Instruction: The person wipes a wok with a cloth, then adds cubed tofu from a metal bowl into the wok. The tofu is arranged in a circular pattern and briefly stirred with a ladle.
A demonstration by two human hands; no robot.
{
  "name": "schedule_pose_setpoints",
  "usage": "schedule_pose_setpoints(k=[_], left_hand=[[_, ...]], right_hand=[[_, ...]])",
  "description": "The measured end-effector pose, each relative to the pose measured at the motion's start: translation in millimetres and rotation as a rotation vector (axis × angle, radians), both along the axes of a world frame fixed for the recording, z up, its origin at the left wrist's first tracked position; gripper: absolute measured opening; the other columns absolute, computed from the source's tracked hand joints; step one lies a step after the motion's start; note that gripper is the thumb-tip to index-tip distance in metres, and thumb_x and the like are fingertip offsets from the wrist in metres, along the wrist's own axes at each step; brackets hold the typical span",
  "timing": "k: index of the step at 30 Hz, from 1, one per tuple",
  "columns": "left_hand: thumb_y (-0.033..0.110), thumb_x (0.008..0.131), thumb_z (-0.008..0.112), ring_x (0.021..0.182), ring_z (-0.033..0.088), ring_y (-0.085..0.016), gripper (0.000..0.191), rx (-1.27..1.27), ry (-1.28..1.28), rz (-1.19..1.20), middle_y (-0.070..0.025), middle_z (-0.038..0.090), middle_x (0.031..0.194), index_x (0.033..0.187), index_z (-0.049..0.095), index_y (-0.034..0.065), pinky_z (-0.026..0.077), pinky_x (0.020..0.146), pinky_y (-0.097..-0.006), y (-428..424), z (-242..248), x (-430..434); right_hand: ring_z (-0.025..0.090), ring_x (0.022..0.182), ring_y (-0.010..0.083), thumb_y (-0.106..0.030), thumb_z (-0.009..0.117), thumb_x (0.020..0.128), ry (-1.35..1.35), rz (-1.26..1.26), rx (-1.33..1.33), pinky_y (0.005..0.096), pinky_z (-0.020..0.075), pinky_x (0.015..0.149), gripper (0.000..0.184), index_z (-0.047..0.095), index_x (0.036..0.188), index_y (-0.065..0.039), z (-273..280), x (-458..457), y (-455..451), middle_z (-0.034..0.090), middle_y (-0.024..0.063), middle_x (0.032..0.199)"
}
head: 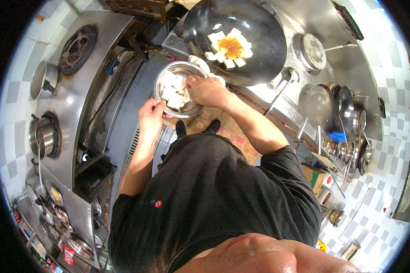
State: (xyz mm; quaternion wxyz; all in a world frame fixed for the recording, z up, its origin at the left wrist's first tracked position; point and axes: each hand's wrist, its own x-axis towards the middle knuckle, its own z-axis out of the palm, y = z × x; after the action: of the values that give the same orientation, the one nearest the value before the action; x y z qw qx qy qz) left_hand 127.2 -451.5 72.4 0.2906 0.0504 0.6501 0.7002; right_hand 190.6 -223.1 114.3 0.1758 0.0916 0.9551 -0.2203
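Note:
My left hand (151, 114) grips the near left rim of a stainless steel bowl (156, 92), thumb over the edge. White blocks that look like tofu (172, 90) lie inside it. My right hand (208, 90) reaches over the bowl's right side, its fingers down inside by the blocks; whether they pinch a piece is hidden. Just beyond the bowl sits a large black wok (263, 51). White cubes (229, 63) form a ring in it around a pool of amber liquid (230, 46). A pale cloth (199, 62) lies at the wok's near left edge.
Right of the wok, a ladle (283, 85) rests on the steel counter, with a lidded round pot (313, 51) and a mesh strainer (317, 104) beyond. On the left range stand a saucepan (42, 80) and a steel pot (44, 136). Several bowls (78, 247) crowd the lower left shelf.

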Motion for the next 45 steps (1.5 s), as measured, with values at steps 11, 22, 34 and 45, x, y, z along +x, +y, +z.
schedule_pose_setpoints(k=[11,22,34,45], left_hand=[[0.006,0.103,0.059,0.063,0.069,-0.019,0.015,-0.082,-0.025,-0.075,-0.014,0.067,0.082,0.094,0.059,-0.0052,0.06,0.049,-0.0332,8,15,13],[0.007,0.102,0.059,0.062,0.067,-0.017,0.019,-0.122,-0.027,-0.135,-0.011,0.064,0.078,0.087,0.058,-0.0049,0.061,0.049,-0.0342,10,23,10],[0.009,0.102,0.064,0.07,0.066,-0.014,0.016,-0.026,-0.169,-0.145,-0.0089,0.068,0.086,0.088,0.061,0.0004,0.059,0.063,-0.0293,4,13,4],[0.009,0.101,0.065,0.067,0.063,-0.011,0.02,-0.035,-0.098,-0.1,-0.006,0.065,0.082,0.084,0.059,0.0022,0.057,0.06,-0.0281,6,19,-2]], right_hand=[[0.068,0.114,0.0324,-0.034,0.082,0.075,-0.043,0.019,0.033,0.0442,0.0529,0.096,0.053,0.063,0.119,-0.011,-2,22,6,0.067,0.0123,0.119],[0.065,0.114,0.0325,-0.043,0.081,0.08,-0.215,0.307,-0.228,0.0434,0.0512,0.093,0.054,0.066,0.122,-0.013,-12,28,25,0.067,0.0128,0.116],[0.072,0.097,0.0311,-0.031,0.072,0.097,0.097,0.22,-0.53,0.0395,0.055,0.085,0.031,0.073,0.123,-0.015,24,43,53,0.076,0.014,0.109],[0.071,0.105,0.0337,-0.024,0.066,0.097,0.21,-0.406,0.286,0.0434,0.0561,0.092,0.027,0.076,0.117,-0.009,-22,80,185,0.074,0.0151,0.115]])
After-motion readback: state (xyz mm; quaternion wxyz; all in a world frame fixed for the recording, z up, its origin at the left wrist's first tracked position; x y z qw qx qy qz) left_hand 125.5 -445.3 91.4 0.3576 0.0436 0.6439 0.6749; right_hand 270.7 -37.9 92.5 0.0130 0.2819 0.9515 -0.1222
